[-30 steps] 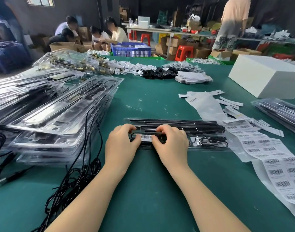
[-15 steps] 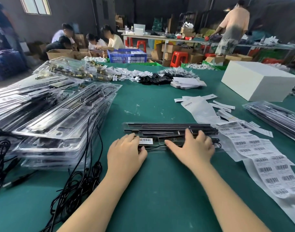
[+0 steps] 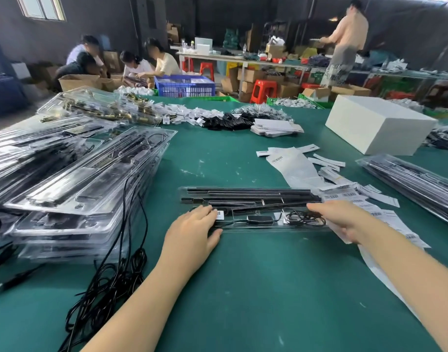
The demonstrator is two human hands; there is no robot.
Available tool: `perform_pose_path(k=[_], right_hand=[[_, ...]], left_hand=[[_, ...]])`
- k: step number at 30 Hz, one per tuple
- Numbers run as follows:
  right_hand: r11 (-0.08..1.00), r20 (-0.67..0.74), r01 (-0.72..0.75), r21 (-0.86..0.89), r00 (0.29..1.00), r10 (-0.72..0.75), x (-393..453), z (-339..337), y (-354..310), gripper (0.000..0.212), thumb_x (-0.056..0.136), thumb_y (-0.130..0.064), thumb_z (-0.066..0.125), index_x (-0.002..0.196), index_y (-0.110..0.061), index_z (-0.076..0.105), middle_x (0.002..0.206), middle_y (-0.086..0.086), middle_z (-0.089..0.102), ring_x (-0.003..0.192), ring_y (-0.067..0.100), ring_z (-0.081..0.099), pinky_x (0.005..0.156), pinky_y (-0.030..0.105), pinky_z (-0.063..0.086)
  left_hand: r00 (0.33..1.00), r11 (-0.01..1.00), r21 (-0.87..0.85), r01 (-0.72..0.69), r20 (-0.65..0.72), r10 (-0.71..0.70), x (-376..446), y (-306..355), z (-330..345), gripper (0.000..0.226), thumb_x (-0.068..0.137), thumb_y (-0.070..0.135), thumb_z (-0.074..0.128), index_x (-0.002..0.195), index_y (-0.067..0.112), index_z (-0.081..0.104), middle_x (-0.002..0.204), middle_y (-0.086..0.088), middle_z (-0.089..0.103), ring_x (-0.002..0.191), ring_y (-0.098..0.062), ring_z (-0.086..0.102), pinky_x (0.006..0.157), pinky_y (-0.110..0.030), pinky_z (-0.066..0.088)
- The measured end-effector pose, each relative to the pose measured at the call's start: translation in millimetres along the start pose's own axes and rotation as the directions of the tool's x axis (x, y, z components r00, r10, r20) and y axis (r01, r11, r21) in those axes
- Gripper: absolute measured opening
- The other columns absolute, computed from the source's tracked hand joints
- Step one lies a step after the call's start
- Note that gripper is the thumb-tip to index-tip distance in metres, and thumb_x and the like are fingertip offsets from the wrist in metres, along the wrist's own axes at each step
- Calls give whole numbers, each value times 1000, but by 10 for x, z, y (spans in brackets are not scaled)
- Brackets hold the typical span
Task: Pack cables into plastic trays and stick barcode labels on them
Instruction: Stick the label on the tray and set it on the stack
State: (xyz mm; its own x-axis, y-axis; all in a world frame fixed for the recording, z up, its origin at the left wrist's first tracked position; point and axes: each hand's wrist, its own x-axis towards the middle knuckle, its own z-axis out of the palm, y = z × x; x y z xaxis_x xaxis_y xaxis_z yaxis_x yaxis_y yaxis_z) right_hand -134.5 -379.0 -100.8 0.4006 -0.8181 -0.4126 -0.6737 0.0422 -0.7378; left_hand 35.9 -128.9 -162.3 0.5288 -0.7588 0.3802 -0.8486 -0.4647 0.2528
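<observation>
Head view: we count one tray (image 3: 253,212) on the table (image 3: 243,288), one barcode label (image 3: 219,214); left hand (image 3: 192,235) lies flat on it, right hand (image 3: 344,219) grips its end.

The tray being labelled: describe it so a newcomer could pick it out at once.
On the green table, look between the tall stack of trays at left and the barcode label sheet at right. The clear tray lies alone, flat, under both hands. Unlike the stacked ones, it is single and bears a small barcode label beside the left hand.
</observation>
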Motion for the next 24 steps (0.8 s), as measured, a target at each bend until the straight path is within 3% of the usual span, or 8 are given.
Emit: perform_pose_path(k=[1, 3, 6, 11, 14, 17, 21, 24], right_hand=[[997, 6, -55, 49, 999, 54, 29, -48, -13, 43, 91, -31, 65, 121, -3, 53, 43, 4, 50, 83, 16, 67, 83, 33, 55], [955, 97, -216, 205, 975, 199, 60, -167, -24, 33, 89, -33, 69, 92, -3, 55, 37, 0, 45, 39, 8, 55, 40, 14, 47], [892, 163, -303, 335, 951, 262, 94, -274, 5, 30, 83, -32, 75, 94, -11, 56, 68, 1, 49, 50, 11, 50, 45, 15, 43], [873, 303, -201, 444, 951, 64, 43, -264, -13, 13, 87, -27, 65, 93, -16, 63, 51, -5, 34, 34, 6, 30, 29, 14, 24], [828, 382, -174, 532, 923, -51, -54, -273, -91, 12, 75, -21, 66, 79, -14, 57, 54, -5, 28, 32, 4, 24, 28, 14, 20], [838, 421, -114, 533, 895, -146, -173, -329, -188, 15, 72, -17, 67, 74, -13, 52, 55, -3, 39, 33, 7, 27, 31, 17, 22], [810, 506, -45, 584, 801, -321, -369, -371, -259, 32, 78, -50, 63, 85, -19, 66, 58, -3, 56, 42, 10, 41, 40, 21, 35], [681, 431, -28, 732, 793, -430, -495, -288, -268, 63, 78, -77, 41, 103, -22, 62, 95, 2, 73, 61, 19, 63, 53, 27, 43]], left_hand=[[1000, 1000, -24, 16, 6, -16, -3, -4, 6, 41, 91, 36, 62, 127, 19, 61, 136, 3, 57, 130, -20, 50, 106, -35, 38], [998, 996, -74, 52, -18, -54, -7, -30, 23, 43, 90, 41, 63, 128, 21, 61, 137, 4, 56, 132, -19, 47, 110, -33, 32], [992, 984, -129, 120, -28, -125, 1, -86, 4, 50, 85, 49, 66, 128, 22, 61, 139, 5, 54, 134, -16, 43, 112, -33, 27], [985, 981, -91, 169, -26, -172, 7, -121, -30, 60, 82, 53, 65, 135, 28, 52, 146, 10, 45, 138, -12, 35, 116, -39, 16], [988, 989, -41, 139, -60, -141, 13, -65, -46, 55, 88, 38, 64, 139, 26, 48, 147, 6, 44, 140, -17, 35, 116, -38, 18], [982, 998, -38, 59, -178, -65, 16, -47, -58, 47, 82, 9, 72, 128, 13, 61, 132, -6, 60, 124, -28, 55, 104, -42, 40], [934, 998, -61, 5, -356, -26, 51, -3, -96, 47, 75, -7, 74, 119, 10, 68, 119, -10, 67, 110, -34, 64, 91, -46, 51], [898, 983, -185, 1, -431, -82, 102, 71, -190, 42, 79, -7, 70, 116, 13, 69, 117, -3, 69, 106, -27, 65, 89, -36, 49]])
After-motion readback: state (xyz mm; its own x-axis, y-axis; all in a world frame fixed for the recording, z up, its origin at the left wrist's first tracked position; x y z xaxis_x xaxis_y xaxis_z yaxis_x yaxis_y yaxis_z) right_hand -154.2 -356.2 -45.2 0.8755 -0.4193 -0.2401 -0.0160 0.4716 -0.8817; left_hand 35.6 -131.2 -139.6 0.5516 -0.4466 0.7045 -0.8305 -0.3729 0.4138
